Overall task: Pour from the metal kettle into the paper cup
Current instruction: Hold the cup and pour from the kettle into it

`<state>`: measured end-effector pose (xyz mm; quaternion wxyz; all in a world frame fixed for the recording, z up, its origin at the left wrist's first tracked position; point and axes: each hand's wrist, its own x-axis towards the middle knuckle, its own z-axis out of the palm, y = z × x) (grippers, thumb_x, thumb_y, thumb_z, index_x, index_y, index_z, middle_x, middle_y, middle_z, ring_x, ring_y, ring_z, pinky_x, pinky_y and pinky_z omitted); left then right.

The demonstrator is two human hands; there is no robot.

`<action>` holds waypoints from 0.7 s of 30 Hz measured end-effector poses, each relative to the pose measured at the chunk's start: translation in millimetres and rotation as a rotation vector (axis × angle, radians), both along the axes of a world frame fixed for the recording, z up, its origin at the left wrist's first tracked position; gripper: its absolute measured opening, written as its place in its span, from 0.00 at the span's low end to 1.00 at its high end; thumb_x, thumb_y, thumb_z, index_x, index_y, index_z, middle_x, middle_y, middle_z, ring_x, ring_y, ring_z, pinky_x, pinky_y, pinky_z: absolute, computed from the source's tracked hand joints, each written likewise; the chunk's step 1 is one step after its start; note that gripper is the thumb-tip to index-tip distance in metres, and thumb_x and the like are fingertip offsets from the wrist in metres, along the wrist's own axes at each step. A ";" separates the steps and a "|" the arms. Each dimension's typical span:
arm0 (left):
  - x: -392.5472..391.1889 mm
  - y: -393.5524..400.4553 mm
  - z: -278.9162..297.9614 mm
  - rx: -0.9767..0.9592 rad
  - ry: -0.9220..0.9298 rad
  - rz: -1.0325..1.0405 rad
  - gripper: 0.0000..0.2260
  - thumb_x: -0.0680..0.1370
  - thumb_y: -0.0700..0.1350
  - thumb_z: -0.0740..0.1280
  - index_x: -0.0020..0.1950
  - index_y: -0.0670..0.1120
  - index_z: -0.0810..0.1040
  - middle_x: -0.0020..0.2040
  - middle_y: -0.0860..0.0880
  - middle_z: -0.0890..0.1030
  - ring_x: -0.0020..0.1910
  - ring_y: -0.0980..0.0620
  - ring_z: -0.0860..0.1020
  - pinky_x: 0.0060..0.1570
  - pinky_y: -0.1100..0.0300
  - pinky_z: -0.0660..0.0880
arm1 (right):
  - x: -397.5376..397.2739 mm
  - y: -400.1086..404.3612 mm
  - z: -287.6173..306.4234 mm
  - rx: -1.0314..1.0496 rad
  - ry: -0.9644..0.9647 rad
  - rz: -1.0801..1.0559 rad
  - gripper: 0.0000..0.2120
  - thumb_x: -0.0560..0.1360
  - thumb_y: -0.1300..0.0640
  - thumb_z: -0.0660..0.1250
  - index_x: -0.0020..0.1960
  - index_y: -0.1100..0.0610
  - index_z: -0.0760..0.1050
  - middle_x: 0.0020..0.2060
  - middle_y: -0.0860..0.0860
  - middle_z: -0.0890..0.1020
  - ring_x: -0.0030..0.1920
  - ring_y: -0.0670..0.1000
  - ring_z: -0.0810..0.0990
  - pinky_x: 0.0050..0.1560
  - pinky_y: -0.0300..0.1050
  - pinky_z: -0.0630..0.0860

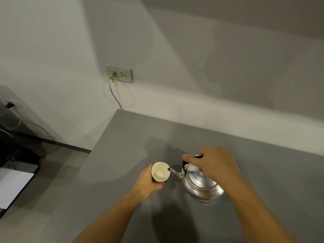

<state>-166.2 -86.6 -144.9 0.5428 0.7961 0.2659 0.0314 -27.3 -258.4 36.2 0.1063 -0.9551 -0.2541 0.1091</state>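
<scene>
The right hand (215, 163) is wrapped around the black handle of the kettle (201, 185), tipping it left so the spout tip sits at the rim of the cup (160, 171). The left hand (149, 183) grips that cup from below, holding it tilted just beside the kettle. Both are over the grey bench (122, 146), with a wall socket (119, 74) behind.
</scene>
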 end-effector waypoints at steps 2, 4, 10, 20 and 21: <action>0.3 -1.2 1.0 0.005 -0.012 -0.003 0.29 0.70 0.41 0.80 0.69 0.48 0.76 0.63 0.51 0.83 0.62 0.51 0.82 0.66 0.49 0.78 | -2.7 8.0 4.0 -0.022 -0.021 0.020 0.33 0.66 0.26 0.66 0.25 0.56 0.69 0.21 0.51 0.76 0.25 0.52 0.74 0.25 0.43 0.64; 0.5 -2.1 1.7 0.001 -0.015 -0.002 0.29 0.70 0.41 0.80 0.70 0.48 0.76 0.63 0.50 0.83 0.62 0.50 0.82 0.66 0.48 0.78 | -4.6 15.8 7.6 -0.042 -0.031 0.041 0.32 0.67 0.27 0.67 0.25 0.56 0.67 0.22 0.51 0.78 0.27 0.53 0.76 0.26 0.43 0.63; 1.1 -3.8 2.8 -0.003 -0.007 -0.009 0.31 0.70 0.42 0.81 0.71 0.47 0.74 0.64 0.49 0.82 0.63 0.49 0.80 0.67 0.49 0.78 | -6.3 34.5 15.9 -0.133 -0.081 0.077 0.31 0.69 0.29 0.67 0.26 0.55 0.68 0.23 0.49 0.74 0.26 0.51 0.71 0.25 0.42 0.60; 3.9 -4.1 4.5 0.034 0.011 -0.023 0.31 0.70 0.44 0.81 0.71 0.47 0.74 0.64 0.48 0.82 0.63 0.48 0.81 0.66 0.48 0.78 | -8.3 53.5 13.4 -0.164 -0.099 0.144 0.25 0.69 0.35 0.70 0.27 0.53 0.68 0.24 0.48 0.73 0.26 0.49 0.69 0.26 0.42 0.59; 4.0 -4.0 4.2 0.032 0.009 -0.022 0.31 0.70 0.43 0.81 0.71 0.47 0.74 0.63 0.48 0.83 0.63 0.48 0.81 0.66 0.48 0.78 | -8.6 54.9 12.7 -0.168 -0.100 0.155 0.25 0.69 0.35 0.70 0.27 0.53 0.68 0.24 0.48 0.73 0.25 0.49 0.69 0.26 0.42 0.60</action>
